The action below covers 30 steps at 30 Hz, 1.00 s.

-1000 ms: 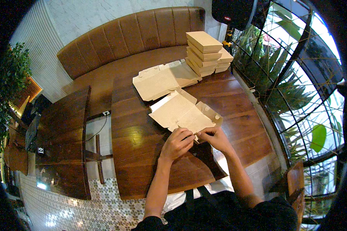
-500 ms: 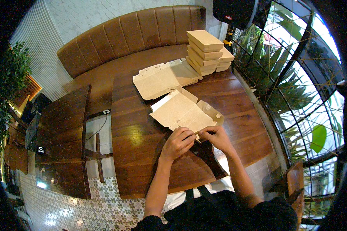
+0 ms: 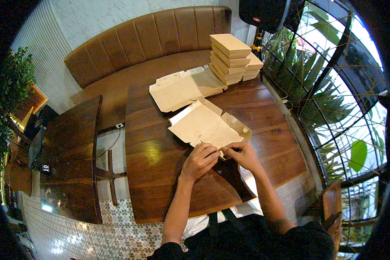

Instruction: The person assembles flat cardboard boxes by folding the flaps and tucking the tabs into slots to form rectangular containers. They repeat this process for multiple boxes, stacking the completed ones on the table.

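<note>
1. The left hand [image 3: 200, 159] is pinching the carton [image 3: 210, 123] at its near edge, fingers curling inward, their tips partly hidden.
2. The right hand [image 3: 242, 156] is grasping the same edge just beside it, thumb and forefinger closing on the card.
3. The carton is lying opened out on the table [image 3: 154, 182], in front of the person, its right flap standing up.
4. Flat card [image 3: 175, 91] is lying just beyond the carton, toward the far left.
5. A box stack [image 3: 230, 47] is standing at the table's far right, a shorter stack [image 3: 253, 65] rising beside it.
6. A bench [image 3: 151, 39] is curving behind the table.
</note>
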Motion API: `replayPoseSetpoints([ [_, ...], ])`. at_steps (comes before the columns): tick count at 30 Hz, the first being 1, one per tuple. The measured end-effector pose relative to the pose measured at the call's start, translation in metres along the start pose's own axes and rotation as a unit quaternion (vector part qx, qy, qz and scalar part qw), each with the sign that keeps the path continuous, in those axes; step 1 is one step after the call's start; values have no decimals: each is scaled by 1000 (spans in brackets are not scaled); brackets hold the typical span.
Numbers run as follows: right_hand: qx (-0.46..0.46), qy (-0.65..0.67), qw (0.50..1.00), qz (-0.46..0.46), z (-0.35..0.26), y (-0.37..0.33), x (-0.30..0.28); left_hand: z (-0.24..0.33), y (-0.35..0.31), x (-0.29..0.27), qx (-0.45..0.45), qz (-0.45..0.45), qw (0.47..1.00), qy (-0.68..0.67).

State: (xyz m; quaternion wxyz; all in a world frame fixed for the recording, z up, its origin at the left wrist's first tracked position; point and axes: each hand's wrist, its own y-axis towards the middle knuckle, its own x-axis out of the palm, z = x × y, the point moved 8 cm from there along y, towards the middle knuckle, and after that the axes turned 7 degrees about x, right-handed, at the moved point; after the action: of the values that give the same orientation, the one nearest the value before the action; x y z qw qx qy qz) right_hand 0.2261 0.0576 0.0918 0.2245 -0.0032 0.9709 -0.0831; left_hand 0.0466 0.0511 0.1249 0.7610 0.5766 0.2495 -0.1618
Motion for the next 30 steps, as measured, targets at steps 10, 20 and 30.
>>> replayPoseSetpoints([
  [10,-43,-22,999,-6,-5,0,-2,-1,-1,0,-4,-1,1000,8],
  [20,-33,-59,997,-27,-8,-3,-1,-1,0,10,-8,-31,999,-1],
  [30,1,25,985,-170,5,9,2,4,1,13,-2,-55,998,-11],
])
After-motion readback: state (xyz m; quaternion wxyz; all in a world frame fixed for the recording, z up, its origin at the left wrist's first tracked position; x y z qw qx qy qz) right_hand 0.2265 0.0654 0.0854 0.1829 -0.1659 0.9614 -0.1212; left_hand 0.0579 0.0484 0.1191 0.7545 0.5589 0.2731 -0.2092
